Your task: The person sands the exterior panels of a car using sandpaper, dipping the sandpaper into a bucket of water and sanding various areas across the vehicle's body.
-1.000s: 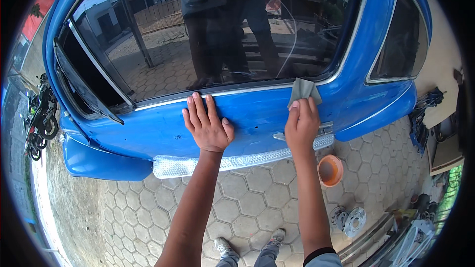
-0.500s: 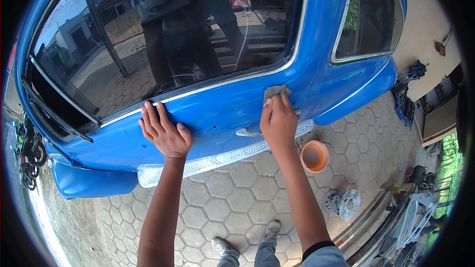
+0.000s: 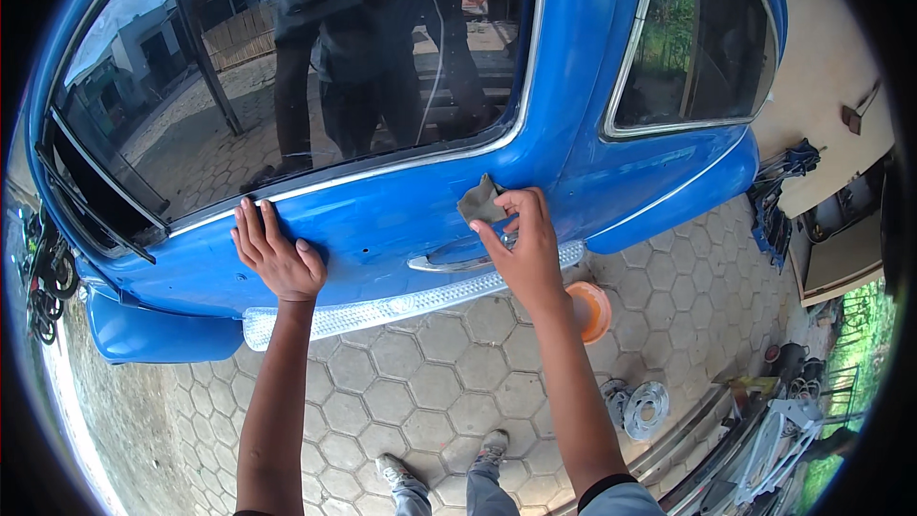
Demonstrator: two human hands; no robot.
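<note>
A blue car door [image 3: 382, 205] with a large dark window [image 3: 382, 57] fills the space before me. My left hand [image 3: 280, 253] lies flat on the door just under the window trim, fingers stretched out. Between the thumb and fingers of my right hand [image 3: 523, 244] is a folded grey piece of sandpaper [image 3: 480, 201]. That sheet is at the door's surface, below the window's lower right corner. Partly behind my right hand is the chrome door handle [image 3: 435, 263]. A small dark hole [image 3: 365, 250] shows in the panel between my hands.
Below the door runs a ribbed silver running board [image 3: 353, 320]. An orange bucket [image 3: 597, 311] stands on the hexagonal paving [image 3: 430, 387], partly behind my right forearm. Metal discs [image 3: 646, 409] and long metal strips lie at the lower right. Blue fenders flank the door.
My right thumb and fingers have spread around the sandpaper, which showed mostly behind the fingertips before. The whole view has shifted slightly. My left hand stays flat on the door.
</note>
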